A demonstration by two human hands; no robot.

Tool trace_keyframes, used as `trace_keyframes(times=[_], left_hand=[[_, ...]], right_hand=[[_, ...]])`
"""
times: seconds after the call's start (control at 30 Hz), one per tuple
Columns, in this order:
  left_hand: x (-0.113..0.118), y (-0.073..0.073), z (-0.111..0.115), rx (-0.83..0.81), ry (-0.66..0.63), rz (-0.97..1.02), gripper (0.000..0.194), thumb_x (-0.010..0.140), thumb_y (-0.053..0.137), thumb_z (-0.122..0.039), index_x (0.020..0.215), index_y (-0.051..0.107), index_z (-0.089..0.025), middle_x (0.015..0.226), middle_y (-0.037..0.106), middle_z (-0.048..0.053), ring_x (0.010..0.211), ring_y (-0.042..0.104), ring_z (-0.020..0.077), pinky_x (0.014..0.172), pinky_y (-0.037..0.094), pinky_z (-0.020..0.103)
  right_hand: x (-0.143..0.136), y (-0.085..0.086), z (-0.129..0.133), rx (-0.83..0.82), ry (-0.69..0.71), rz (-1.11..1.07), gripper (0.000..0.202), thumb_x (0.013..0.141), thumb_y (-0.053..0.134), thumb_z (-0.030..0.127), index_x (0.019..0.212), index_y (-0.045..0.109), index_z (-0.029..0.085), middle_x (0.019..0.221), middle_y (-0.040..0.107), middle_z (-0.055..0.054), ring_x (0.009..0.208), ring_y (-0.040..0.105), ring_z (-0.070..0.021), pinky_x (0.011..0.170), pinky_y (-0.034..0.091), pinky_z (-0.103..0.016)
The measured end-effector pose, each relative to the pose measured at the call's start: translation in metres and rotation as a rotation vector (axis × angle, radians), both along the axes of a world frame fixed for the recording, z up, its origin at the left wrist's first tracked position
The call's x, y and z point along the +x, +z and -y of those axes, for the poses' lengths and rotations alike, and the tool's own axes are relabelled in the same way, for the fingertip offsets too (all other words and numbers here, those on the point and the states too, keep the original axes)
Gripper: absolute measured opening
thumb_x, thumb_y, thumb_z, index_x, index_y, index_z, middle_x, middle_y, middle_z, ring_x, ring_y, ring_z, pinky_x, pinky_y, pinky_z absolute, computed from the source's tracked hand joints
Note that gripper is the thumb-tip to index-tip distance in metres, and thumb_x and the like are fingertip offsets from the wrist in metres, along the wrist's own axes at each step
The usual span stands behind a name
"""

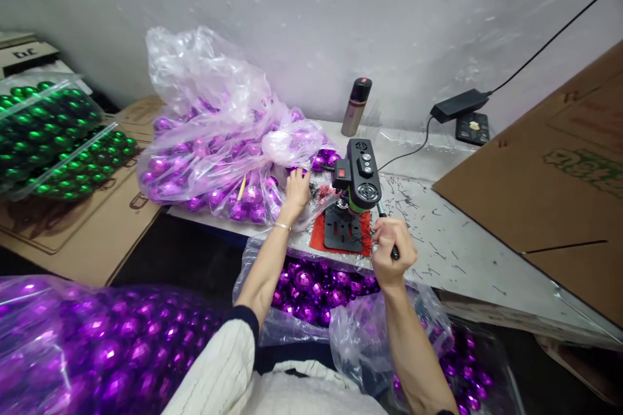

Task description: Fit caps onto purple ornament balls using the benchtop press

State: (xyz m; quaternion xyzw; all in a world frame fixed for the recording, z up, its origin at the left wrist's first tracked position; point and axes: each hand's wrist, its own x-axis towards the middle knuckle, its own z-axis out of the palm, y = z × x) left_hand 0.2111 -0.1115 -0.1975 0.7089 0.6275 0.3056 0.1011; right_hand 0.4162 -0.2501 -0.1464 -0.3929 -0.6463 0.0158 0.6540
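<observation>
My right hand (394, 248) is wrapped round the black-handled lever (395, 253) of a small black bench press (364, 172). The press's slotted base plate (342, 231) rests on a red cloth (318, 233). To the left of it, my left hand (298, 189) is at the mouth of a clear plastic bag (209, 78) full of shiny purple balls (250, 194). Its fingers curl down beside some of these balls; what they grip, if anything, is hidden. More faceted purple balls (311, 292) lie in an open bag below the table edge, under my forearms.
Bags of green balls (73, 162) lie on cardboard at left. A large purple-ball bag (111, 350) fills the lower left. A spray can (357, 107) and power adapter (460, 106) stand near the wall. A cardboard box (549, 175) leans at right. Dark scraps litter the table (438, 233).
</observation>
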Motion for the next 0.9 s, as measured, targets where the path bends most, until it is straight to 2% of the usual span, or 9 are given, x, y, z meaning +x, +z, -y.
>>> trace_keyframes(times=[0.13, 0.23, 0.33, 0.4, 0.5, 0.6, 0.67, 0.77, 0.9], left_hand=[[-0.006, 0.008, -0.031, -0.209, -0.043, -0.277, 0.04, 0.081, 0.054, 0.004, 0.112, 0.07, -0.016, 0.14, 0.057, 0.021, 0.137, 0.048, 0.0386, 0.112, 0.038, 0.057], [-0.016, 0.014, -0.031, -0.247, 0.019, -0.268, 0.042, 0.085, 0.052, 0.001, 0.123, 0.066, -0.013, 0.137, 0.059, 0.024, 0.133, 0.053, 0.0381, 0.109, 0.042, 0.054], [-0.023, 0.024, -0.022, -0.299, 0.091, -0.255, 0.043, 0.087, 0.062, -0.011, 0.131, 0.06, -0.008, 0.131, 0.061, 0.027, 0.121, 0.062, 0.0396, 0.1, 0.05, 0.05], [-0.023, 0.031, -0.005, -0.315, 0.1, -0.099, 0.046, 0.087, 0.071, -0.026, 0.128, 0.061, -0.008, 0.124, 0.065, 0.024, 0.112, 0.067, 0.037, 0.097, 0.053, 0.047], [-0.016, 0.031, 0.034, -0.347, 0.026, 0.513, 0.048, 0.086, 0.075, -0.044, 0.123, 0.065, -0.015, 0.118, 0.071, 0.014, 0.106, 0.07, 0.0288, 0.097, 0.055, 0.042], [-0.002, 0.013, 0.079, -0.474, -0.044, 1.129, 0.047, 0.085, 0.075, -0.049, 0.119, 0.069, -0.016, 0.117, 0.074, 0.012, 0.106, 0.071, 0.0245, 0.097, 0.058, 0.04], [0.012, -0.007, 0.101, -0.53, -0.035, 1.344, 0.05, 0.083, 0.076, -0.054, 0.115, 0.072, -0.016, 0.116, 0.076, 0.012, 0.109, 0.072, 0.0254, 0.098, 0.058, 0.041], [0.032, -0.037, 0.116, -0.477, 0.008, 1.358, 0.058, 0.079, 0.08, -0.059, 0.118, 0.072, -0.017, 0.12, 0.076, 0.011, 0.117, 0.07, 0.0283, 0.105, 0.055, 0.045], [0.048, -0.059, 0.11, -0.32, -0.033, 1.043, 0.064, 0.079, 0.081, -0.056, 0.129, 0.068, -0.019, 0.134, 0.07, 0.011, 0.131, 0.063, 0.0307, 0.117, 0.046, 0.05]], right_hand=[[0.001, -0.001, 0.0, 0.005, 0.011, 0.012, 0.028, 0.096, 0.049, 0.01, 0.071, 0.053, 0.022, 0.07, 0.061, 0.0, 0.068, 0.061, -0.0147, 0.063, 0.044, -0.03], [0.0, -0.001, -0.001, 0.013, 0.015, 0.011, 0.029, 0.097, 0.048, 0.011, 0.071, 0.053, 0.022, 0.07, 0.061, 0.0, 0.068, 0.061, -0.0141, 0.062, 0.044, -0.03], [-0.001, -0.001, -0.001, 0.016, -0.001, 0.007, 0.029, 0.097, 0.048, 0.012, 0.07, 0.052, 0.022, 0.068, 0.06, 0.0, 0.067, 0.061, -0.0144, 0.062, 0.044, -0.03], [-0.002, 0.0, -0.001, 0.015, -0.012, 0.002, 0.029, 0.097, 0.048, 0.013, 0.07, 0.052, 0.022, 0.067, 0.059, 0.0, 0.067, 0.061, -0.015, 0.061, 0.044, -0.031], [-0.002, 0.001, 0.0, -0.002, -0.017, 0.004, 0.03, 0.097, 0.048, 0.013, 0.069, 0.052, 0.022, 0.068, 0.06, 0.0, 0.067, 0.061, -0.0149, 0.061, 0.044, -0.031], [-0.002, 0.003, 0.0, -0.011, -0.011, 0.0, 0.029, 0.097, 0.048, 0.013, 0.07, 0.053, 0.022, 0.07, 0.061, 0.0, 0.067, 0.061, -0.0145, 0.062, 0.044, -0.031], [-0.002, 0.004, 0.0, -0.011, -0.01, -0.004, 0.029, 0.097, 0.048, 0.013, 0.071, 0.053, 0.022, 0.07, 0.061, 0.0, 0.068, 0.061, -0.0145, 0.063, 0.044, -0.031], [-0.002, 0.004, 0.0, -0.008, -0.007, 0.012, 0.028, 0.097, 0.048, 0.012, 0.071, 0.052, 0.022, 0.07, 0.06, 0.0, 0.069, 0.061, -0.0144, 0.064, 0.045, -0.031], [-0.001, 0.006, 0.0, -0.004, 0.004, 0.042, 0.027, 0.097, 0.048, 0.011, 0.072, 0.053, 0.022, 0.07, 0.059, 0.001, 0.068, 0.06, -0.014, 0.063, 0.046, -0.03]])
